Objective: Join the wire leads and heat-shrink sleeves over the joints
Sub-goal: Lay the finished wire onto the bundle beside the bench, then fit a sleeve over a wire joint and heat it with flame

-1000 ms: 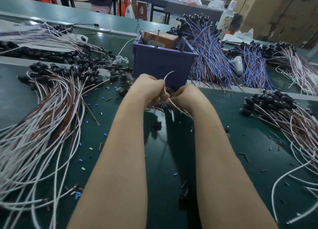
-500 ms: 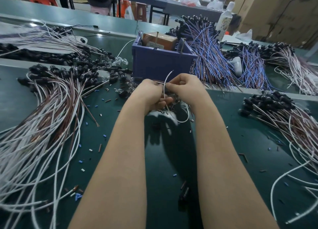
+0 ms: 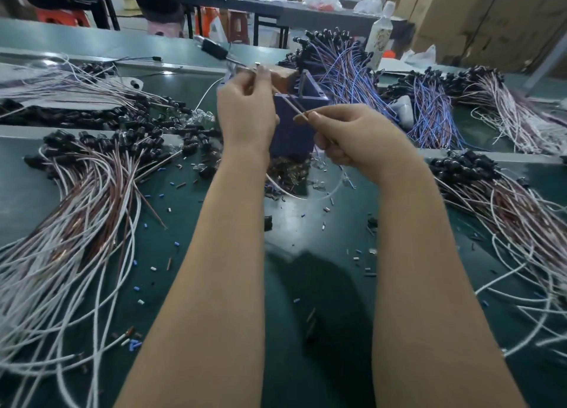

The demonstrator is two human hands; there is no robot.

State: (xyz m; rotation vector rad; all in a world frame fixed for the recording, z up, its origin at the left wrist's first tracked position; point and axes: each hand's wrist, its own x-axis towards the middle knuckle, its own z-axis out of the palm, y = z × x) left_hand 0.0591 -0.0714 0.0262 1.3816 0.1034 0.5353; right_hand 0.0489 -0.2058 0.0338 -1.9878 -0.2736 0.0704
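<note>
My left hand (image 3: 245, 106) is raised in front of the purple box (image 3: 291, 131), and its fingertips pinch the upper end of a thin brown wire lead (image 3: 290, 104). The lead runs diagonally down to my right hand (image 3: 352, 137), which pinches its lower end between thumb and forefinger. A white wire (image 3: 322, 192) loops from under my right hand down onto the green table (image 3: 322, 269). Small sleeve pieces (image 3: 153, 268) lie scattered on the table. What the left fingertips hold besides the lead is too small to tell.
A bundle of white and brown wires with black caps (image 3: 76, 208) spreads at the left, another (image 3: 506, 211) at the right. Blue wire bundles (image 3: 352, 70) lie behind the box. A small pile of parts (image 3: 288, 168) sits at the box's foot.
Both hands have risen from the table in front of the box. They have moved apart, the left up and away, stretching the brown lead between them.
</note>
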